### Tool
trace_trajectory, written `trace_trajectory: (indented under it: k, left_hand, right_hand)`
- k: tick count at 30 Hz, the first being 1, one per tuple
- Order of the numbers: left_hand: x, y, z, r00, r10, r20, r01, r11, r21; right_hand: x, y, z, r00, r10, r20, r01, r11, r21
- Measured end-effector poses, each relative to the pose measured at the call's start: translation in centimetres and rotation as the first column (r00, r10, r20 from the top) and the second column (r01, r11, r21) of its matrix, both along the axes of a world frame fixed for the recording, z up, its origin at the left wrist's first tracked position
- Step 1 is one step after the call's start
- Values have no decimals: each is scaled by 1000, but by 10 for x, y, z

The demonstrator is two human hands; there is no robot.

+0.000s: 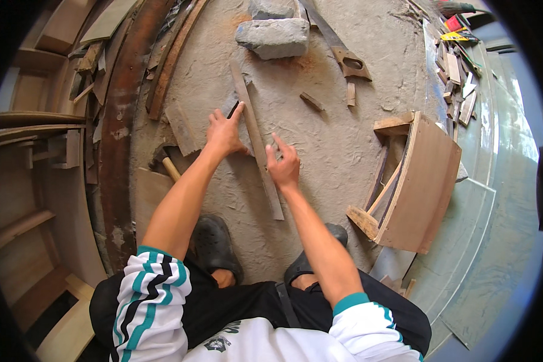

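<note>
A long, thin wooden strip (pixel 251 123) lies slantwise on the floor between my hands. My left hand (pixel 224 131) grips its left side, with the index fingertip on the strip and the thumb lower down against it. Beside those fingers a small grey, dark-edged flat piece (pixel 231 107) shows partly; its kind is hidden. My right hand (pixel 285 166) is just right of the strip's lower half, index finger and thumb apart, the other fingers curled. I see nothing between them.
Ahead lie a concrete block (pixel 273 38), a handsaw (pixel 347 63) and a wood offcut (pixel 311 101). A wooden box frame (pixel 421 181) stands right, near glass sheets (pixel 464 223). A hammer (pixel 171 168) and a rusty beam (pixel 122 133) are left. Scrap wood (pixel 458 72) lies far right.
</note>
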State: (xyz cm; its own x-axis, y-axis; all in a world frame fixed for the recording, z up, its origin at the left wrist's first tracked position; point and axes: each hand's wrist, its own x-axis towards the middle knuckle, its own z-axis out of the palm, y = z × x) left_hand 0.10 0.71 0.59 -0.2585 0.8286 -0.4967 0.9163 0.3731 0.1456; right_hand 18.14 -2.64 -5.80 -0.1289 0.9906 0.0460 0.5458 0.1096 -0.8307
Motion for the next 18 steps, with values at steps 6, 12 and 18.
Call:
trace_trajectory:
  k: [6,12,18]
  left_hand:
    - [-2,-2,-3,998,22,59,-21,1000,-15]
    - [-1,0,-3,997,45,56,-43,999,-31]
    - [0,-1,-5,999,25,34,-25,1000,-14]
  right_hand:
    - [8,75,17,985,-87,-149,57,979,-194]
    - [32,48,12,998,0,-70,-20,960,-280]
    - [28,2,-8,990,41,-136,-68,977,-203]
